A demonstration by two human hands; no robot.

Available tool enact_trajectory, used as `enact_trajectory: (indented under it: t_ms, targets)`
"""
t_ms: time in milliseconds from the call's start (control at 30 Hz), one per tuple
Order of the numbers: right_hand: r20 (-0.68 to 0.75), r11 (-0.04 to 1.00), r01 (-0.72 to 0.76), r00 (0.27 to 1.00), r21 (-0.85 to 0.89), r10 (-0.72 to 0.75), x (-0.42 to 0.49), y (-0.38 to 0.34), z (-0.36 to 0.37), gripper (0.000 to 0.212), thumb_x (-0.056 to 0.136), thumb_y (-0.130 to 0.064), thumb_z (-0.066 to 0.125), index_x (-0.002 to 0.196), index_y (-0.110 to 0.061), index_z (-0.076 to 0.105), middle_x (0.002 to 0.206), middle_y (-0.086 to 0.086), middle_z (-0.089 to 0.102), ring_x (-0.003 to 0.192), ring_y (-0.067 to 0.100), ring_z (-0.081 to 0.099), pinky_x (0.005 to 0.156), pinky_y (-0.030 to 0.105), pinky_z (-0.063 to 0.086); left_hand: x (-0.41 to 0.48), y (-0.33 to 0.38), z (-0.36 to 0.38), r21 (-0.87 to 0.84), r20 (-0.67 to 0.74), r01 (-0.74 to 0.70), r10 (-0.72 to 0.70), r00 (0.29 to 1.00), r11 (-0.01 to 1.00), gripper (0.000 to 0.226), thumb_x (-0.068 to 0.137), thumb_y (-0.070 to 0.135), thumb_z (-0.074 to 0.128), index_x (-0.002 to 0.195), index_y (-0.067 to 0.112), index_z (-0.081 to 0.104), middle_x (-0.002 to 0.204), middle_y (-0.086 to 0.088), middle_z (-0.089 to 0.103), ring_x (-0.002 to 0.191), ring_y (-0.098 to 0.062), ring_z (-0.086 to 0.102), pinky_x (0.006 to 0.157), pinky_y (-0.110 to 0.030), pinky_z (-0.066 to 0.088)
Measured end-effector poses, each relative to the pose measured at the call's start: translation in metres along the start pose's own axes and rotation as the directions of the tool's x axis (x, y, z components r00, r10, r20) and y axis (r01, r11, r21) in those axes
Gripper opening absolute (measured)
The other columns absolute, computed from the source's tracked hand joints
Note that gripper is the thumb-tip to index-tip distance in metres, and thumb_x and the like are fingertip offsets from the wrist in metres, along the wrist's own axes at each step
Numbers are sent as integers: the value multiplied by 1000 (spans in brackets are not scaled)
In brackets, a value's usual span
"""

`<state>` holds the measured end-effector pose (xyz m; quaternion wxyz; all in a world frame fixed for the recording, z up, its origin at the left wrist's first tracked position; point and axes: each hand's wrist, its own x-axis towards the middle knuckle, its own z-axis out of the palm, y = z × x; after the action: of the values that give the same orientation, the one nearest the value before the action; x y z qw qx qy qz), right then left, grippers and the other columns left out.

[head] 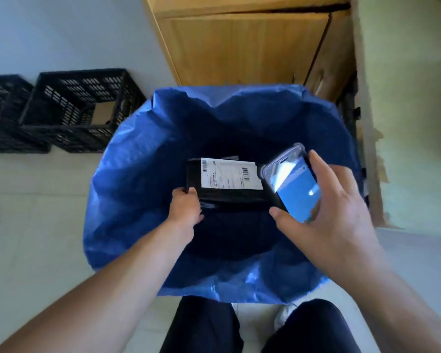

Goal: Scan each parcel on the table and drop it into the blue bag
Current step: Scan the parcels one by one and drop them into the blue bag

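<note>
Pale floor tiles, black crates (69, 108) off to the left, wooden cabinet (239, 47) ahead. Blue bag (127, 189) stands open right below me. Black parcel (229, 197) held in the bag's mouth, label (231, 174) up, long axis running left to right between both hands. Left hand (186, 207) grips its left end. Right hand (329, 207) wraps a phone (293, 184), screen lit, just over the parcel's right end; not carrying it, as far as I can tell. Judgement: release falls to the left hand, drop path straight down
</note>
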<state>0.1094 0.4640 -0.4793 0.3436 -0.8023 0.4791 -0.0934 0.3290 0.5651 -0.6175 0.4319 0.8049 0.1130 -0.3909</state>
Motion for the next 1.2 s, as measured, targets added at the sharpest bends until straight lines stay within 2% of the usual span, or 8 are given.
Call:
enact_trajectory:
  t_ms: [133, 233, 300, 433, 567, 700, 967, 1200]
  targets:
    - [-88, 995, 74, 994, 66, -68, -4, 10, 9, 103, 62, -51, 79, 152, -28, 34, 121, -17, 39, 98, -2, 44, 80, 3, 31, 26, -2, 17, -177, 25, -30, 35, 999, 984, 43, 112, 30, 34, 154, 23, 31, 126, -1, 58, 88, -20, 61, 92, -43, 55]
    - [-174, 980, 159, 975, 122, -137, -5, 7, -1, 102, 65, -53, 82, 151, -24, 36, 122, -11, 43, 99, -10, 44, 82, -4, 29, 43, 17, 14, -260, 17, -78, 85, 996, 963, 63, 110, 29, 37, 163, 35, 3, 151, 7, 35, 124, -24, 54, 115, -48, 40]
    - [-198, 971, 198, 965, 134, -170, -9, 3, -11, 101, 64, -50, 78, 152, -25, 35, 122, -9, 44, 105, -7, 46, 83, -2, 32, 50, 19, 5, -180, -50, -87, 79, 996, 980, 67, 108, 28, 37, 163, 36, 1, 168, 0, 19, 149, -28, 33, 123, -54, 27]
    - [-168, 978, 169, 975, 123, -147, -20, -9, -30, 101, 68, -48, 84, 152, -25, 34, 121, -10, 42, 101, 2, 48, 79, 0, 35, 5, 25, -11, 164, -89, -162, 178, 980, 973, 60, 110, 32, 32, 164, 26, 8, 170, -10, 14, 152, -34, 26, 122, -48, 25]
    - [-75, 998, 52, 996, 33, -49, -33, -23, -56, 100, 66, -47, 79, 153, -28, 32, 117, -15, 36, 98, 11, 46, 81, 23, 39, -57, 50, -31, 564, 98, -499, 547, 832, 658, 61, 108, 37, 38, 163, 22, 18, 171, -15, 7, 157, -31, 9, 126, -44, 14]
    - [7, 998, -38, 999, -55, 38, -48, -47, -96, 99, 70, -49, 78, 153, -32, 27, 114, -18, 31, 93, 2, 36, 78, 31, 40, -118, 95, -48, 723, 287, -613, 668, 686, 318, 68, 102, 47, 46, 160, 20, 23, 167, -13, 23, 155, -32, 17, 124, -52, 23]
    - [-4, 975, -165, 986, -148, 166, -71, -99, -214, 97, 71, -55, 73, 152, -35, 23, 125, -9, 36, 110, 21, 53, 76, 37, 54, -263, 211, -69, 692, 539, -718, 720, 436, -83, 82, 85, 67, 34, 153, 21, 35, 144, -3, 56, 132, -31, 51, 106, -59, 42]
    - [-145, 938, -314, 945, -150, 293, -104, -81, -291, 92, 75, -55, 69, 149, -35, 20, 130, -8, 35, 109, 20, 54, 75, 33, 50, -338, 276, -10, 548, 685, -795, 686, 246, -261, 81, 89, 67, 48, 155, 23, 32, 144, -4, 57, 127, -33, 54, 105, -59, 43]
